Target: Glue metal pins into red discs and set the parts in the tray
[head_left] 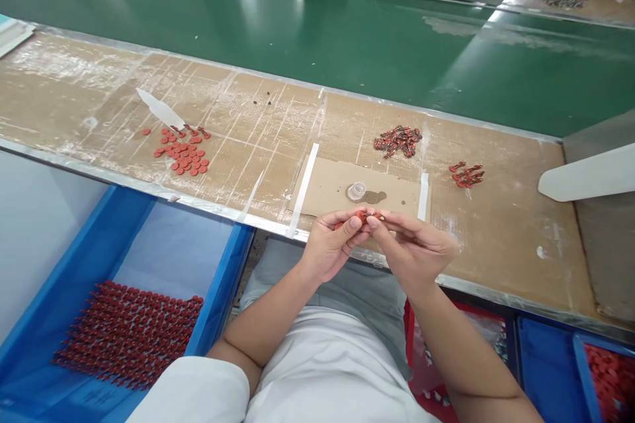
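Both hands meet over the front edge of the workbench. My left hand [337, 238] pinches a small red part [360, 216] between thumb and fingertips. My right hand [414, 244] pinches the other end, a small red-and-dark piece [378, 215]; whether the two are joined I cannot tell. Just beyond the fingertips, a small clear cup [356, 192] stands on a taped cardboard sheet [327, 178], beside a dark wet-looking stain. A pile of red-and-dark small parts [398, 141] lies farther back, and a smaller group of similar parts [466, 175] lies to the right.
Loose red discs [188, 158] lie at left near a white pointed strip [159, 108]. A blue bin [225, 258] below holds rows of red-topped pieces [133, 330]. Red pieces fill another bin [608, 370] at lower right. Behind the bench runs a green belt [297, 33].
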{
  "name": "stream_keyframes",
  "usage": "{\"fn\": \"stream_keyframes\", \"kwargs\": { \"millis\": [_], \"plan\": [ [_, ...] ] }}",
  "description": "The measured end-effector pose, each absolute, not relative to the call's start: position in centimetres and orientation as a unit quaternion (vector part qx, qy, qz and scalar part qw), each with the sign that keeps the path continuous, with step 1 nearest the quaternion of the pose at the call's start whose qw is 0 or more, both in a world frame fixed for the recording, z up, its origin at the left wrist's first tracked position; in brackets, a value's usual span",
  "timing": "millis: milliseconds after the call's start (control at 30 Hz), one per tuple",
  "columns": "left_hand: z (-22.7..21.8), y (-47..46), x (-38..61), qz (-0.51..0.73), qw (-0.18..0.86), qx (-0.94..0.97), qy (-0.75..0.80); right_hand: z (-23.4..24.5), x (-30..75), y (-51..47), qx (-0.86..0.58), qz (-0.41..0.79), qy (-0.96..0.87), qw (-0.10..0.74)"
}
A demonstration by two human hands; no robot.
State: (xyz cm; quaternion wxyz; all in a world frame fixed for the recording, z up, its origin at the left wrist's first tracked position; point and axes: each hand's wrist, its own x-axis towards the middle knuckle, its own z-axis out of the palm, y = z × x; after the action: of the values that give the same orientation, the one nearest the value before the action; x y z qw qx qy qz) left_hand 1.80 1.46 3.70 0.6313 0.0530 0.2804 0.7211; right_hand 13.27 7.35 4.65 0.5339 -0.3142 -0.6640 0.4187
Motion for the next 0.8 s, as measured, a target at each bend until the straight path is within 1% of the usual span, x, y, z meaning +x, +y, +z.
{"fn": "stream_keyframes", "kwargs": {
  "millis": [233, 367, 567, 800],
  "plan": [
    [3.8, 1.4, 1.6, 0.720, 0.623, 0.065, 0.300, 5.0, 13.3, 7.2, -0.336, 0.401, -0.672, 0.524],
    [3.9, 1.4, 1.4, 0.714, 0.615, 0.075, 0.326, 5.2, 13.3, 7.3, -0.334, 0.414, -0.673, 0.514],
    [4.4, 1.2, 1.3, 0.712, 0.586, 0.082, 0.379, 5.1, 13.4, 7.7, -0.304, 0.420, -0.681, 0.518],
    [4.5, 1.1, 1.8, 0.745, 0.537, 0.151, 0.366, 5.2, 13.6, 8.5, -0.231, 0.435, -0.691, 0.530]
  ]
}}
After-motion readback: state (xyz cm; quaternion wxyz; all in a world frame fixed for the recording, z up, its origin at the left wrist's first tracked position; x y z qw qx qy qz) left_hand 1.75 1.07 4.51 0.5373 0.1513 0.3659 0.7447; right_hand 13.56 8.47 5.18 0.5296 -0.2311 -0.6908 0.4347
